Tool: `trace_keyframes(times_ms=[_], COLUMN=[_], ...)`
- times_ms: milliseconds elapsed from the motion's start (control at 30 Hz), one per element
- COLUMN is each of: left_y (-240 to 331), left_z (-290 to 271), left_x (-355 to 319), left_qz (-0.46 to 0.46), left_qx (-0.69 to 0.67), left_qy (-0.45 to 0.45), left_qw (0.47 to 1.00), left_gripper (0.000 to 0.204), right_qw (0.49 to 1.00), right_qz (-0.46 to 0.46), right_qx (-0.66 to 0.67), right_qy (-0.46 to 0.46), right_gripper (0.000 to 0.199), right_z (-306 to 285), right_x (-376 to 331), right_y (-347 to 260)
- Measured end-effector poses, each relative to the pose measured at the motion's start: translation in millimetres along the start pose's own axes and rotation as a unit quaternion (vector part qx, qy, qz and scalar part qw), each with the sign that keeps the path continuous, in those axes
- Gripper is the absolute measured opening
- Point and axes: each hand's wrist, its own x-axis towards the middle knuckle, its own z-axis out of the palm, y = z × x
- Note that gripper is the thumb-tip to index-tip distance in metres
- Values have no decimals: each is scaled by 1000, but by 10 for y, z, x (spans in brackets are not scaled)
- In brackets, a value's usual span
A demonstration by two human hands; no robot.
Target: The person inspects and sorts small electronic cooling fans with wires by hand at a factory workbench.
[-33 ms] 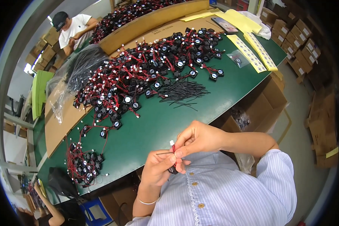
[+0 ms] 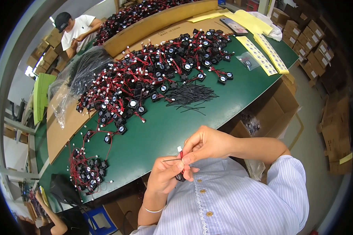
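Close to my body, both hands meet over one small black fan (image 2: 179,177). My left hand (image 2: 162,178) is closed around the fan, which its fingers mostly cover. Red wires rise from between the fingers to a white connector plug (image 2: 180,149). A thin black tie (image 2: 170,159) lies crosswise at the wires, its free end pointing left. My right hand (image 2: 208,145) pinches the tie against the wires with thumb and forefinger. Beyond my hands, a pile of loose black ties (image 2: 190,96) lies on the green table (image 2: 157,137).
A large heap of wired fans (image 2: 157,70) spreads across the table. Another smaller heap (image 2: 90,172) sits at the near left. Yellow label sheets (image 2: 259,55) and a small plastic bag (image 2: 248,61) lie far right. An open carton (image 2: 278,102) stands below the right edge. Co-workers (image 2: 76,31) work at left.
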Motion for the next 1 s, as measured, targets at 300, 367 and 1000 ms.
trace_keyframes(times_ms=[300,367,1000], left_y=[29,85,-84], left_z=[73,101,44], left_x=[-35,-10,157], left_qz=[-23,-22,182], left_qx=[-26,-16,178], left_qy=[-24,-26,120], left_qw=[999,999,959], left_gripper=[23,24,17], right_qw=[998,997,983], right_qz=[-49,-61,-64], right_qx=[-33,-36,-161], right_qy=[-19,-17,69], right_gripper=[16,16,15], right_z=[44,27,52], right_x=[-21,-21,-14], right_y=[5,6,-153])
